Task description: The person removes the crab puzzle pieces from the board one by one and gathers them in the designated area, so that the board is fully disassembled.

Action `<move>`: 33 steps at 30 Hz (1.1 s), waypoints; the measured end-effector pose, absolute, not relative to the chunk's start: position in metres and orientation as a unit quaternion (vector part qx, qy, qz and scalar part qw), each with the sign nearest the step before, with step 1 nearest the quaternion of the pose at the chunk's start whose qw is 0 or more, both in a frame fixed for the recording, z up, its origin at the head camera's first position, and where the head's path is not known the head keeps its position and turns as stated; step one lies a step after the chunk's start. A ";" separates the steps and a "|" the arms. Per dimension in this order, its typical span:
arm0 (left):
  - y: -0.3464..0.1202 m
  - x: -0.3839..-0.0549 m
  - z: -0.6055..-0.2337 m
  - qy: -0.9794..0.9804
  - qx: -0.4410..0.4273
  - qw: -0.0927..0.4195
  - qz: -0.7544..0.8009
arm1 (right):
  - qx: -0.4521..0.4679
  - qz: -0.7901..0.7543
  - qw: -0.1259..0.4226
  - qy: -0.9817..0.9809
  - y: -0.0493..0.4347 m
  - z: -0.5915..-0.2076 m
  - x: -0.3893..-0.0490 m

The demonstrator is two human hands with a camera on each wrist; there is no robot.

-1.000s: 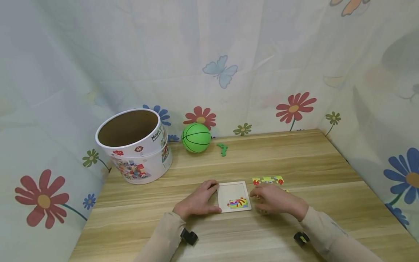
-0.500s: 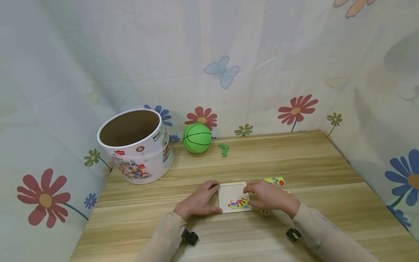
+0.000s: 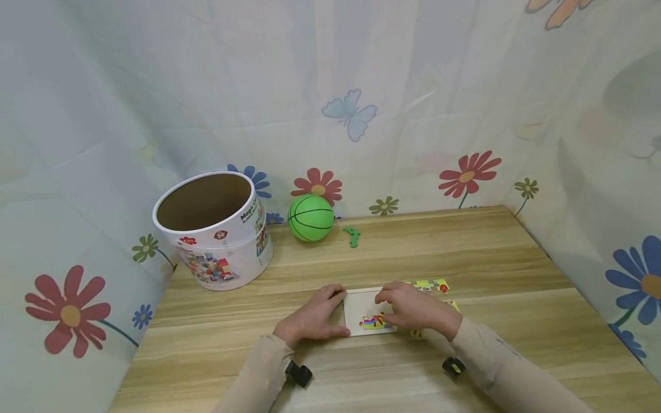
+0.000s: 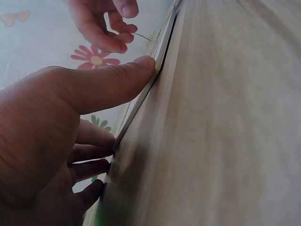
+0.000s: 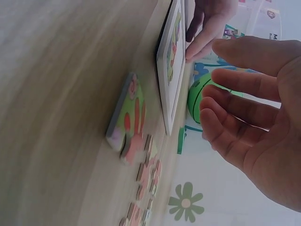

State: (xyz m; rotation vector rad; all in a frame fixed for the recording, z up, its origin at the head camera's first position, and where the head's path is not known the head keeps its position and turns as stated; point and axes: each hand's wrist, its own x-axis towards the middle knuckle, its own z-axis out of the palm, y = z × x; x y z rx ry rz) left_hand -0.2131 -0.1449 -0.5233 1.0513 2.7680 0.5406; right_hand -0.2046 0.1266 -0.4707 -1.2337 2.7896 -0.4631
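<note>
A shallow light wooden puzzle tray (image 3: 356, 307) lies on the table, with joined colourful puzzle pieces (image 3: 373, 323) along its near side. My left hand (image 3: 317, 315) holds the tray by its left edge, thumb at the near corner and index finger at the far one. In the left wrist view its thumb (image 4: 122, 80) presses on the tray's edge. Over the right part of the tray hovers my right hand (image 3: 415, 307), fingers loosely bent. The right wrist view shows these fingers (image 5: 244, 84) holding nothing.
Right of the tray lie several loose puzzle pieces (image 3: 441, 285), one piece (image 5: 131, 113) close to its rim. Farther back are a green ball (image 3: 311, 218), a small green toy piece (image 3: 353, 236) and a big white bucket (image 3: 232, 252). A printed curtain (image 3: 392, 160) surrounds the table.
My right hand has moved left from the loose pieces to above the tray's right part. The left hand stays at the tray's left edge.
</note>
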 end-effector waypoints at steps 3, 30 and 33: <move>-0.145 -0.213 -0.523 0.918 0.348 0.068 0.176 | -0.403 -0.148 0.037 0.903 0.123 -0.471 -0.206; -0.147 -0.217 -0.526 0.916 0.358 0.063 0.173 | -0.422 -0.142 0.050 0.894 0.098 -0.480 -0.215; -0.147 -0.216 -0.525 0.914 0.360 0.061 0.175 | -0.426 -0.136 0.048 0.893 0.096 -0.483 -0.216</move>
